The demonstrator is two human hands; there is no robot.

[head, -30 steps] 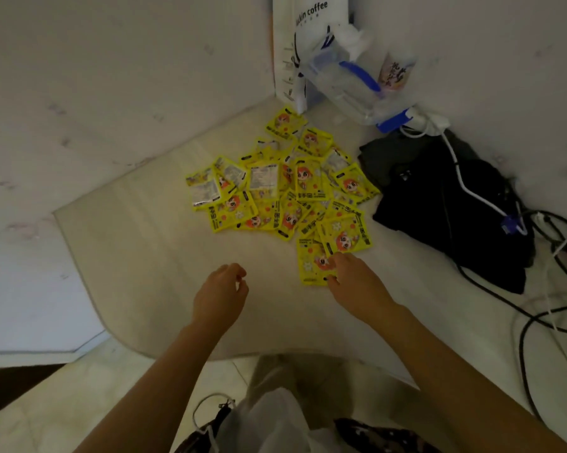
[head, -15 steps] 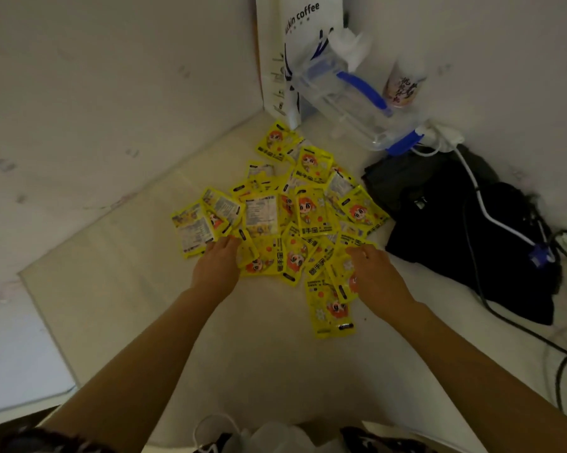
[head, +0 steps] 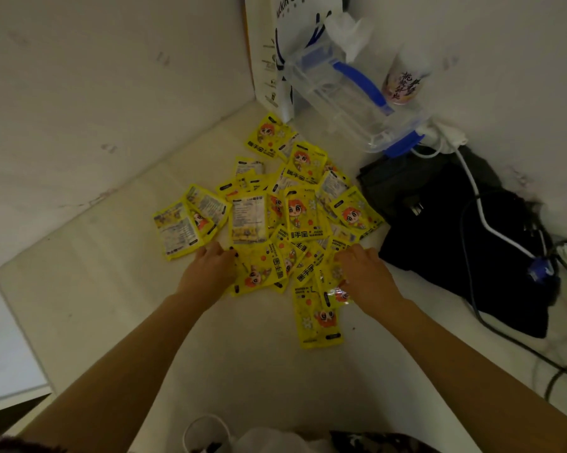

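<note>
Fingers (head: 225,255) of the left hand (head: 207,276) rest loosely bent on the near edge of the sachet pile (head: 295,217). The right hand (head: 367,276) curls over that edge — grip unclear. Sachets look light, floppy and slick — pinch corners.

The left hand (head: 207,273) and right hand (head: 368,276) touch the near side of the yellow packets (head: 305,220) on the bench (head: 112,289).

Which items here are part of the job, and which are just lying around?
In use: hand warmer packets, left hand, right hand.
Lying about: clear plastic box, Luckin coffee bag, printed cup, black bag, cables.
</note>
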